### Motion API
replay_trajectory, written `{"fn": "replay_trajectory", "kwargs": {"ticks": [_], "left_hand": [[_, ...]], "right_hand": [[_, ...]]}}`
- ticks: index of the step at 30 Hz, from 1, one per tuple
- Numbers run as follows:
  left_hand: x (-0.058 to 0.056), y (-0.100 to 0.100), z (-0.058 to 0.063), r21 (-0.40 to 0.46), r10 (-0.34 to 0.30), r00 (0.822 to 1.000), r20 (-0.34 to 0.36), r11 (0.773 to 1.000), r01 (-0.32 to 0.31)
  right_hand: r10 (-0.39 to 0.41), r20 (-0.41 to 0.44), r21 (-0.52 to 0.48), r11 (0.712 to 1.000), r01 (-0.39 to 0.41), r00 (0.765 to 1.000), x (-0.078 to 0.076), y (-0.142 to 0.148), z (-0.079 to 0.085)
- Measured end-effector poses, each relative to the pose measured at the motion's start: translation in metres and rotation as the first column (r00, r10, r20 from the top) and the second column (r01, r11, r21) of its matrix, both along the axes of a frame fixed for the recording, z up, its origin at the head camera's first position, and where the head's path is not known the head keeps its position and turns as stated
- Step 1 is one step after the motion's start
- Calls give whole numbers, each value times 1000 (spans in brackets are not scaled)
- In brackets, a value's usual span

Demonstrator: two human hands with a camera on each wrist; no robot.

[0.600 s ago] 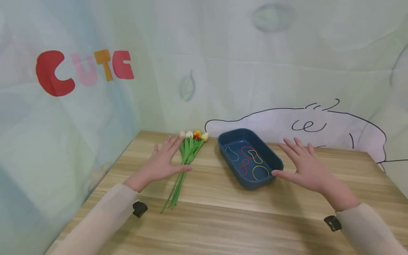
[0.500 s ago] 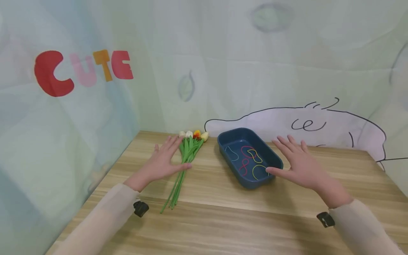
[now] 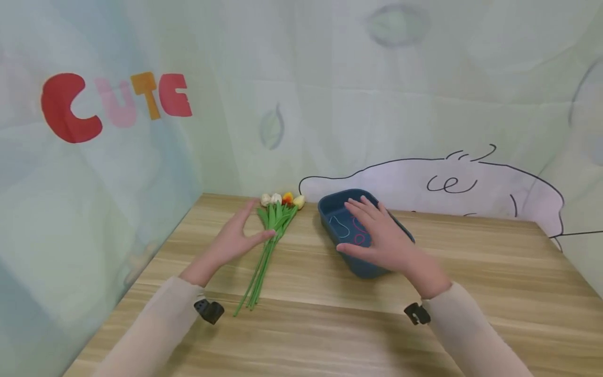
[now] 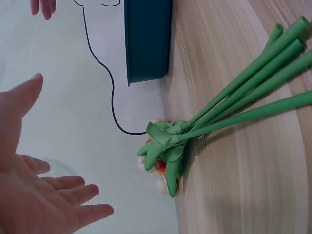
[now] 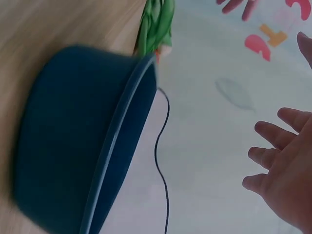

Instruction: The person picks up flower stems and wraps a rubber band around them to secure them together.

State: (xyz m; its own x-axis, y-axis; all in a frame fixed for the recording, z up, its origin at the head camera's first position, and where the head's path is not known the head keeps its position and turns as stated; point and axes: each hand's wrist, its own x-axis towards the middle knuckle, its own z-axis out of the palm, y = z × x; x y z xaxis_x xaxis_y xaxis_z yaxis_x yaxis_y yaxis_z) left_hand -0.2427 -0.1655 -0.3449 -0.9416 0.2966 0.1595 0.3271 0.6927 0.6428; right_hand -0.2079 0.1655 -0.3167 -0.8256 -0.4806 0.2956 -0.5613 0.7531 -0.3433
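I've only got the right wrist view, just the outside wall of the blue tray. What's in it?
Observer: Coloured rubber bands lie on the floor of the blue tray.
Operator: Is my right hand holding one?
Observer: No. The right hand is spread flat over the tray, fingers straight, covering some bands.
Operator: And the left?
Observer: The left hand is open beside the tulip bunch, thumb near the stems; whether it touches them is unclear.
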Motion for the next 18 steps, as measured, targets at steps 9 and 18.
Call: {"fn": "replay_trajectory", "kwargs": {"ticks": [9,18], "left_hand": [[-6,-1,-12,82,50,998,47,995,-54],[-14,-2,-25,89,66,984,168,993,-82]], "right_hand": [[66,-6,-71,995,-66,998,-10,-40,-16],[111,72,-142,985,-100,991,-16,-74,-33]]}}
